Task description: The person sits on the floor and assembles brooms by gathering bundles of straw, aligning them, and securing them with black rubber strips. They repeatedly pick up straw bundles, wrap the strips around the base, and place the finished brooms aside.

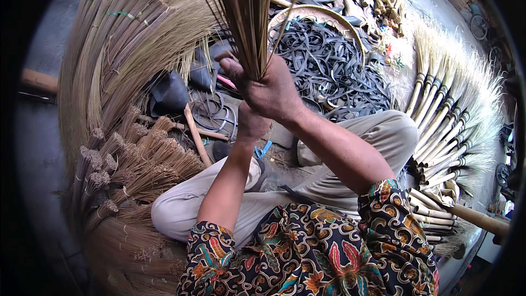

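Note:
A bundle of thin brown broom grass stalks [244, 16] rises upright in front of me and runs out past the top edge of the view. My right hand [274, 93] is closed around its lower part, the thumb to the left of the stalks. A few single stalks splay out from the bundle. Directly below, touching the right hand, my left hand [254, 123] looks rounded into a fist. Its fingers are hidden, so I cannot make out what it holds. Both forearms come up from patterned short sleeves.
Long broom grass bundles [118, 38] lie at left, shorter tied bundles [142, 159] nearer me. Coiled black rubber strips [323, 66] fill a round woven tray [353, 30] ahead. Finished brooms [444, 109] fan out at right. A wooden stick [197, 134] lies beside my left knee.

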`<state>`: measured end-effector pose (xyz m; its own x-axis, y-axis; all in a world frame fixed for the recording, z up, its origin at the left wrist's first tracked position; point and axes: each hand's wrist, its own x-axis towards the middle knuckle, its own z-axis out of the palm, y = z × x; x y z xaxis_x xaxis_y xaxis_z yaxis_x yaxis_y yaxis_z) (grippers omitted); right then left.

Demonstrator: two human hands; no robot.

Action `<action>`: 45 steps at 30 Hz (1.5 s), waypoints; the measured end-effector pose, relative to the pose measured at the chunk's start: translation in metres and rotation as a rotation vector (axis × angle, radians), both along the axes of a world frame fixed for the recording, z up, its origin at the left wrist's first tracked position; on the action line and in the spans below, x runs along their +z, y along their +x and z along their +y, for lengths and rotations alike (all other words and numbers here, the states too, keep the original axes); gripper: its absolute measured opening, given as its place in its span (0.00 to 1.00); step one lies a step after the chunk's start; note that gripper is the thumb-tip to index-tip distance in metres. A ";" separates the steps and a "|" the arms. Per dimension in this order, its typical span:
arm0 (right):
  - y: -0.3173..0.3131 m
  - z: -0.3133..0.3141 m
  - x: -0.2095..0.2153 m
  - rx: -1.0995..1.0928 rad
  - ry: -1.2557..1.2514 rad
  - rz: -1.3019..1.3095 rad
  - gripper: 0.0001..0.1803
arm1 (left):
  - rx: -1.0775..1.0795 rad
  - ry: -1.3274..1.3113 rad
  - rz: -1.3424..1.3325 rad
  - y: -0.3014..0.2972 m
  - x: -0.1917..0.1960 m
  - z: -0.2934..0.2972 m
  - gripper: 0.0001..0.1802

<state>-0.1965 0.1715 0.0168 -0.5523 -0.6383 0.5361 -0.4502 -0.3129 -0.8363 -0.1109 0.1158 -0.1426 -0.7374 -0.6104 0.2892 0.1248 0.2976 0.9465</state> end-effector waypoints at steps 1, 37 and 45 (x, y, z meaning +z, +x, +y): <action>0.003 0.001 -0.014 0.048 0.051 -0.077 0.12 | 0.017 -0.006 0.015 0.001 -0.011 -0.002 0.15; -0.030 0.005 -0.080 0.283 0.243 -1.033 0.18 | -0.205 0.158 -0.532 0.002 0.025 0.017 0.09; -0.030 0.002 -0.079 0.334 0.175 -1.172 0.34 | -0.348 0.365 -0.715 0.007 0.041 0.009 0.18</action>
